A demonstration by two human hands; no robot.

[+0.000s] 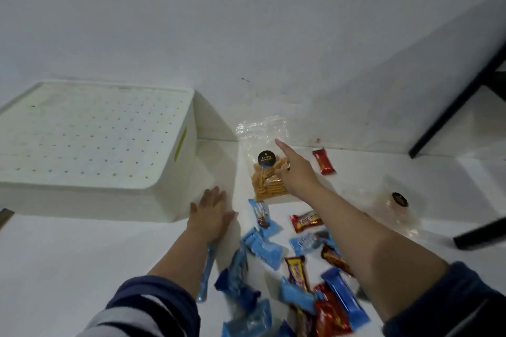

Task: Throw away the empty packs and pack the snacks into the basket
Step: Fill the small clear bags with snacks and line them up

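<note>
A clear bag of yellow snack sticks (267,172) with a round black sticker leans by the wall. My right hand (294,169) reaches over its right side with the index finger stretched out, holding nothing. My left hand (212,213) lies flat on the white floor with its fingers spread, beside the corner of the white perforated basket (90,139). A long blue pack (206,271) lies under my left wrist. Several blue and red snack packs (262,246) are scattered between my arms. An empty clear pack (394,200) with a black sticker lies to the right.
A single red pack (324,161) lies near the wall, right of the snack bag. Black furniture legs (451,107) slant down at the far right, with a black foot (482,235) on the floor. The white wall closes the space behind.
</note>
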